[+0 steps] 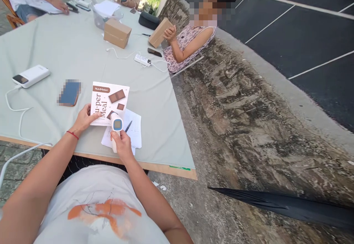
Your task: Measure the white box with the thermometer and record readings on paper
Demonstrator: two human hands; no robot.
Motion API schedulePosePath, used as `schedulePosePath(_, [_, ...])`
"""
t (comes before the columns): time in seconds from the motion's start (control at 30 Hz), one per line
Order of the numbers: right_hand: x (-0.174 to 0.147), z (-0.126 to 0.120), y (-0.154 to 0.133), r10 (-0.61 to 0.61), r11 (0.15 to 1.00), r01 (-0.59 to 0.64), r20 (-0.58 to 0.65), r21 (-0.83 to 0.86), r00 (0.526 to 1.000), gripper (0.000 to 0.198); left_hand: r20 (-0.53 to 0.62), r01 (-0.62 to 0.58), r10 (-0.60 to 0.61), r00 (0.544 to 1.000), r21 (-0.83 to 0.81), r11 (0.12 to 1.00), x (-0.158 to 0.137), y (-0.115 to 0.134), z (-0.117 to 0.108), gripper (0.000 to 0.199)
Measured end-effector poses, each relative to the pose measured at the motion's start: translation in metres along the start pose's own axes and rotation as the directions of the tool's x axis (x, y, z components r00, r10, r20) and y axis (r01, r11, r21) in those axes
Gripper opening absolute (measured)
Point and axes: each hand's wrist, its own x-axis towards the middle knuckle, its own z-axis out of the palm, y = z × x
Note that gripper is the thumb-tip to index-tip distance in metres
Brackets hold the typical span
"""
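Note:
My left hand (87,117) grips the left edge of a white box (117,95) printed with "NutriMotion" and brown chocolate pieces. The box is held up above the table near its front edge. In my right hand (123,145) is a white handheld infrared thermometer (115,118) with a blue-framed screen facing me. Its head overlaps the lower right part of the box; whether they touch I cannot tell. Below them lie printed paper sheets (136,133) with a dark pen (128,126) on top. Left of the box rests a phone (70,93).
On the pale-covered table (41,122) are a white power bank (31,76) with a cable, a cardboard box (117,33), a plastic bin (100,21), a black case (149,20) and a power strip (142,60). A person on the right holds another cardboard box (160,32). Two other people sit beyond.

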Motion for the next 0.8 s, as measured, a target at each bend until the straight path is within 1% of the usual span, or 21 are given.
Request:
schedulePosePath(0.13, [0.000, 0.000, 0.005, 0.016, 1.000, -0.017, 0.007, 0.014, 1.000, 0.046, 0.014, -0.025, 0.025, 1.000, 0.023, 0.999, 0.000, -0.002, 0.000, 0.079])
schedulePosePath(0.23, [0.001, 0.002, 0.007, 0.031, 0.994, -0.033, 0.027, 0.108, 0.999, 0.045, -0.010, -0.040, 0.041, 0.999, 0.085, 0.996, -0.001, -0.004, -0.001, 0.075])
schedulePosePath(0.33, [0.001, 0.001, 0.004, 0.029, 0.977, -0.042, 0.067, 0.209, 0.997, 0.043, -0.012, -0.049, 0.051, 0.999, 0.139, 0.989, -0.002, -0.005, -0.001, 0.075])
schedulePosePath(0.47, [-0.004, -0.003, -0.003, 0.030, 0.963, -0.048, 0.072, 0.266, 0.997, 0.040, -0.014, -0.045, 0.048, 0.999, 0.162, 0.986, -0.002, -0.006, 0.000, 0.079])
schedulePosePath(0.57, [-0.010, -0.008, -0.009, 0.035, 0.969, -0.034, 0.001, 0.246, 0.999, 0.039, -0.012, -0.053, 0.056, 0.998, 0.163, 0.985, -0.001, -0.008, 0.000, 0.079])
schedulePosePath(0.7, [-0.016, -0.016, -0.021, -0.006, 0.989, 0.031, -0.169, 0.144, 0.986, 0.041, 0.000, -0.048, 0.049, 0.999, 0.167, 0.985, -0.001, -0.009, -0.001, 0.080])
schedulePosePath(0.8, [-0.018, -0.022, -0.032, -0.017, 0.996, 0.036, -0.226, 0.077, 0.974, 0.042, 0.008, -0.059, 0.058, 0.998, 0.172, 0.983, -0.002, -0.007, -0.001, 0.080])
